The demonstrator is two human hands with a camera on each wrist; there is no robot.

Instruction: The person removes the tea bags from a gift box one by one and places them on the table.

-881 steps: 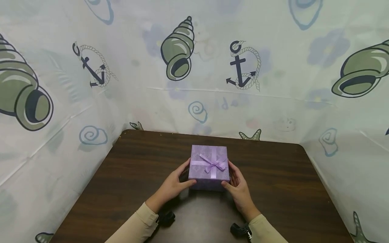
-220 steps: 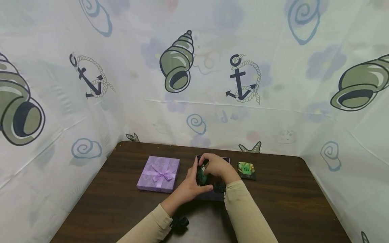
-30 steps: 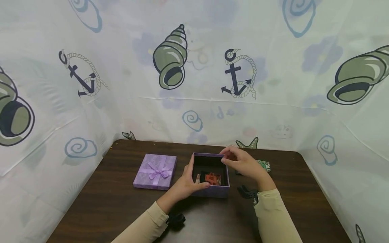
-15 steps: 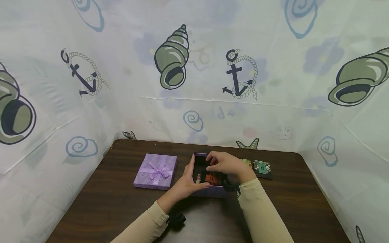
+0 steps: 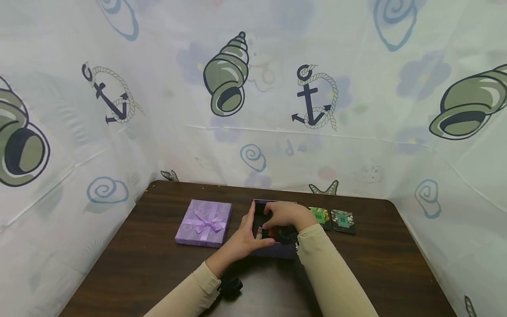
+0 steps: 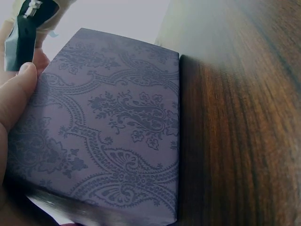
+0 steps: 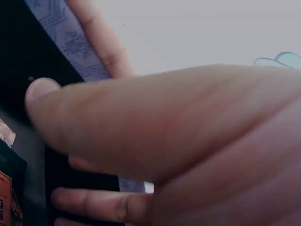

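An uncovered purple gift box (image 5: 273,251) with a black inside stands on the table. My left hand (image 5: 240,241) grips it at the near left, fingers along the left wall and thumb at the front rim. The box's patterned side wall (image 6: 122,127) fills much of the left wrist view. My right hand (image 5: 288,214) reaches down into the box, thumb and fingers apart with nothing between them. Below it lies a dark packet with an orange-red label (image 7: 5,200), partly hidden by that hand in the head view.
The purple lid (image 5: 203,223) with a ribbon bow lies left of the box. Two small dark packets with green labels, one yellowish packet (image 5: 320,215) and one teal packet (image 5: 343,220), lie side by side at the right. A patterned cloth (image 5: 273,154) hangs behind the table (image 5: 380,255).
Before, the box was covered; now its lid lies at the left and two packets at the right. My right hand has moved from the right rim leftward into the box.
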